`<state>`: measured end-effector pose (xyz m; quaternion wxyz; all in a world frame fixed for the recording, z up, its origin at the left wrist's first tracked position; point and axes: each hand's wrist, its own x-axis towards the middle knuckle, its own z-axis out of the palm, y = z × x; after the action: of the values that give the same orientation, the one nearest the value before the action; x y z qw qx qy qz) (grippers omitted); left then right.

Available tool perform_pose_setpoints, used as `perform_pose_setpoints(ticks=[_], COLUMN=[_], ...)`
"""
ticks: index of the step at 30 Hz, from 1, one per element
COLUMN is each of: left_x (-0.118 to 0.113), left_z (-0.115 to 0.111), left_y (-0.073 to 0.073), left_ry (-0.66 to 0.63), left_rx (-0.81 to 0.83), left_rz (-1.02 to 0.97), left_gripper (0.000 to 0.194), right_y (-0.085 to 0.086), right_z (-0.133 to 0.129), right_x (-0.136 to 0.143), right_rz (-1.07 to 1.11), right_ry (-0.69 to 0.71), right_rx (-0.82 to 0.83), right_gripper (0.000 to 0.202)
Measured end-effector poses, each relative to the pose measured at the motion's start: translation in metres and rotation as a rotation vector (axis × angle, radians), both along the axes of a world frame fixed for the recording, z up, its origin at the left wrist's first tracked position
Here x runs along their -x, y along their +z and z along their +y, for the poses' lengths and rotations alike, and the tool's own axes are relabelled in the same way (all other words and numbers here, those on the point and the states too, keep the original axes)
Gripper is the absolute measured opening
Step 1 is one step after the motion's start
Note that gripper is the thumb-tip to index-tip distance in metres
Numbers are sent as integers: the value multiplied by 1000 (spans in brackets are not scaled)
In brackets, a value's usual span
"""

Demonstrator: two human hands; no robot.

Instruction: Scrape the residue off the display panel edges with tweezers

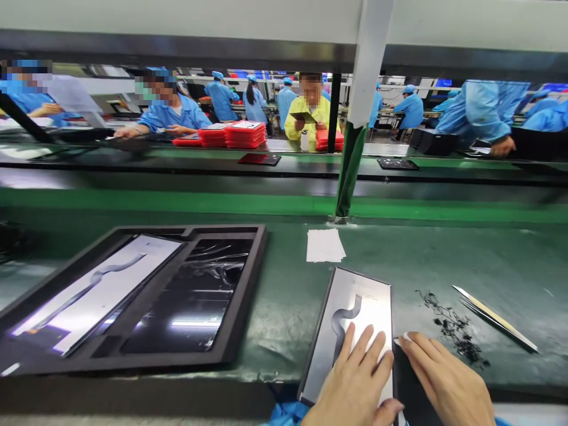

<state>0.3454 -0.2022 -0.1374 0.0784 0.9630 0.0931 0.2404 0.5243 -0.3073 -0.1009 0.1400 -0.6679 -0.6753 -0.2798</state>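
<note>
A flat silver panel (368,288) with a dark frame and a curved grey ribbon cable (339,325) lies on the green bench. My left hand (361,370) rests on it with fingers spread. Beside the panel's right edge, my right hand (444,376) has its thumb and fingers pinched together at the frame; a small pale tip shows there, too small to name. Right of the panel are a scatter of black scraps (461,334) and a pair of tweezers (497,319).
At the left lies a black foam tray (260,254) holding another silver panel (128,272) and a dark glossy panel (199,296). White paper (325,245) lies beyond my panel, near a post (355,118). Co-workers sit across a conveyor (306,171) with red stacks (246,135).
</note>
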Motion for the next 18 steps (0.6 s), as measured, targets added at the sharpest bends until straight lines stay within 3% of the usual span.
perform_pose_setpoints(ticks=[8, 14, 18], left_x=[0, -9, -26], left_z=[-1, -10, -23], left_y=[-2, 2, 15], left_ry=[21, 58, 149], left_rx=[-25, -8, 95], left_rz=[-13, 9, 70], left_gripper=[57, 54, 66], right_y=[6, -1, -7], right_z=[5, -5, -19], right_x=[0, -14, -21], right_rz=[55, 316, 427], right_ry=[34, -90, -161], right_rx=[-18, -102, -155], right_gripper=[50, 45, 47])
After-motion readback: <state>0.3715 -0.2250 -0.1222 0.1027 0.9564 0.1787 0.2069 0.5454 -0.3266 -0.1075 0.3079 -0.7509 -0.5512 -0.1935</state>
